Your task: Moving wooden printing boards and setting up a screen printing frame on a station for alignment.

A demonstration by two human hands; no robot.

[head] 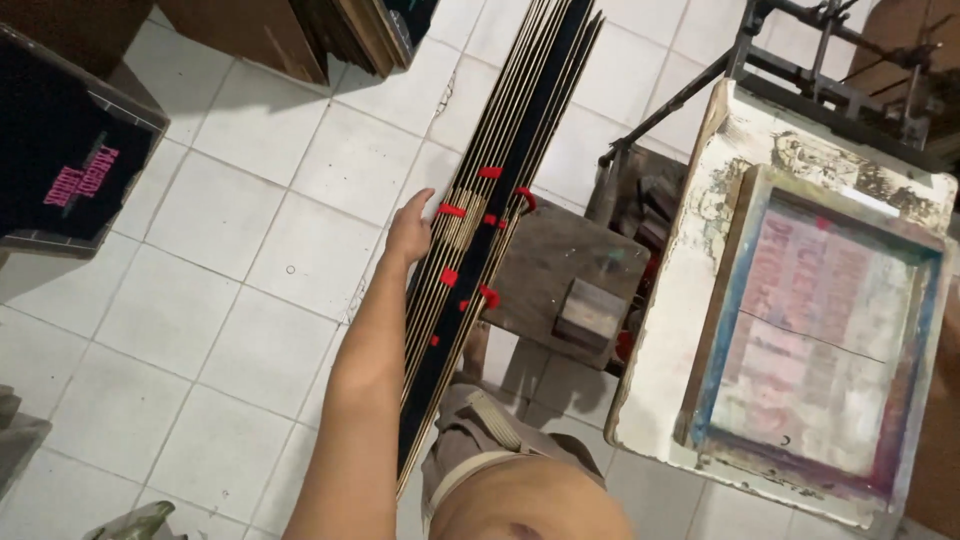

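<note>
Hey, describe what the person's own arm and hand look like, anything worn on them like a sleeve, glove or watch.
Only the left hand and its forearm show. The arm is bare up to the frame's lower edge: no sleeve, glove, watch or bracelet visible, and no ring can be made out on the fingers. The right hand is out of view, so nothing can be said about it.

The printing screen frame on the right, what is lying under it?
Under the printing screen frame lies a white, paint-stained table; its rim shows at the left and top. What lies beneath the mesh is covered, and the floor below it is hidden.
</note>
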